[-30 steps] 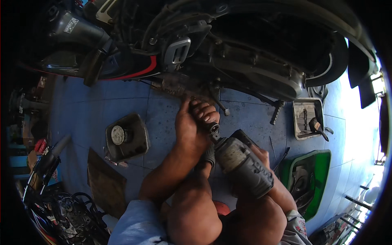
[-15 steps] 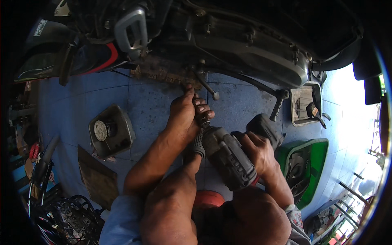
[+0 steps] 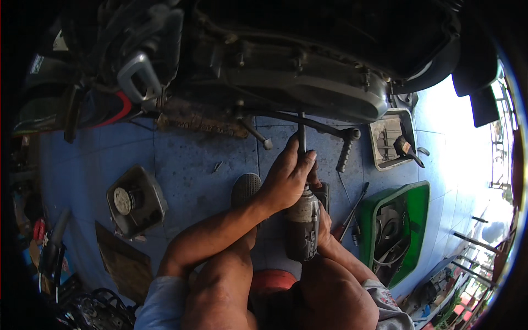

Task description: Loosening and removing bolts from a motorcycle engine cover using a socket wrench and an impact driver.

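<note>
— So, what fills the space above the hands?
— A motorbike's underside (image 3: 308,82), its dark engine casing just beyond the left hand (image 3: 286,179).
— And on the blue floor (image 3: 187,159)?
— A green tub (image 3: 410,231) right of the right hand (image 3: 323,220); a grey cover (image 3: 135,201) well left of the left.
— The tool?
— A power driver (image 3: 302,228). The right hand grips its body from below; the left is closed around its nose and the long bit (image 3: 301,137), which points up to the engine.
</note>
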Available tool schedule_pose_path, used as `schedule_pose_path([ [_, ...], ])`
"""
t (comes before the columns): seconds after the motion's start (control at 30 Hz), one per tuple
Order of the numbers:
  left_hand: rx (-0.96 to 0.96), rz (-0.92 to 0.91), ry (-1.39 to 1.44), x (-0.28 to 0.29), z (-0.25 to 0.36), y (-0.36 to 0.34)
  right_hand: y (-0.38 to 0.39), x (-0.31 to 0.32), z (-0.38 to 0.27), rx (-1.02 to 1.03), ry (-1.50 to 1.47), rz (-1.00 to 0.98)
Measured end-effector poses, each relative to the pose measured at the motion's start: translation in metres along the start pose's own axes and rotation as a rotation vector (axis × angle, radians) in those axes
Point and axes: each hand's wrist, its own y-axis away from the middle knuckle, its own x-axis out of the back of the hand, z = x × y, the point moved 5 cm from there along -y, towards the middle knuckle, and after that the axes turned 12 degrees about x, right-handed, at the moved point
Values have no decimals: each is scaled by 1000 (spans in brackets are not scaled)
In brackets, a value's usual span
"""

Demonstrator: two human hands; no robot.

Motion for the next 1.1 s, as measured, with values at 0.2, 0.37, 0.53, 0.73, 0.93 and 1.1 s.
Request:
schedule_pose_path([
  [0.2,84,12,-24,4,12,0,-13,-2,-13,65,-47,-36],
  [0.37,82,6,-52,6,15,3,-14,-8,-15,76,-56,-59],
  [0.53,15,65,-80,11,20,-1,-24,-6,-9,61,-65,-18],
  [0.73,-45,149,-200,9,15,5,-17,-8,-5,40,-83,-93],
  [0.93,-126,220,-347,10,7,66,-11,3,-27,348,-131,-128],
  [1.1,-181,208,-66,24,62,61,-67,5,-54,384,-147,-67],
])
